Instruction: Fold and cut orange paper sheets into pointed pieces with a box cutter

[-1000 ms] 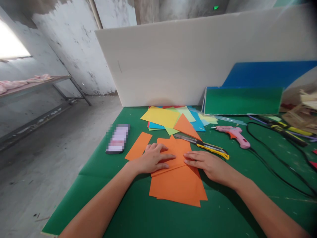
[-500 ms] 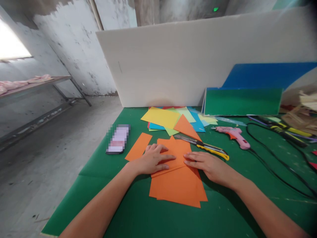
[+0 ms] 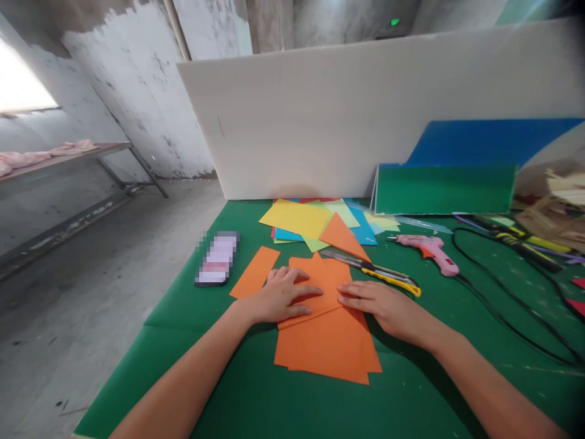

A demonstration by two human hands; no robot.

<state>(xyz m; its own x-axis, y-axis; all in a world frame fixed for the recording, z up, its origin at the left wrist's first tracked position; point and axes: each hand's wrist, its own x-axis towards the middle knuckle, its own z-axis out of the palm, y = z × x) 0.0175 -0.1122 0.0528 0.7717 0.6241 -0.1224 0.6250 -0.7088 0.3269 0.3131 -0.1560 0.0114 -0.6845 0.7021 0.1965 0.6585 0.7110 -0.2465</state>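
Overlapping sheets of orange paper (image 3: 325, 347) lie on the green tabletop in front of me. My left hand (image 3: 287, 297) rests on their upper left part, fingers spread and pressing flat. From the right, my right hand (image 3: 381, 305) touches the same paper with its fingertips, fingers stretched out. A crease or edge runs slantwise across the paper just below both hands. Beyond my right hand lies a yellow utility knife (image 3: 393, 279), its blade resting over the top of the orange paper. An orange paper strip (image 3: 255, 272) sits left of my left hand.
A pixelated phone (image 3: 218, 259) lies to the left. Behind are coloured paper sheets (image 3: 295, 218) and an orange triangle (image 3: 342, 235). A pink glue gun (image 3: 429, 251) with its black cord (image 3: 507, 320) is at right. A white board (image 3: 292, 122) stands at the back, with a green panel (image 3: 443, 190).
Both hands stay in the same place on the orange paper. The whole view has shifted very slightly; nothing else has visibly moved.
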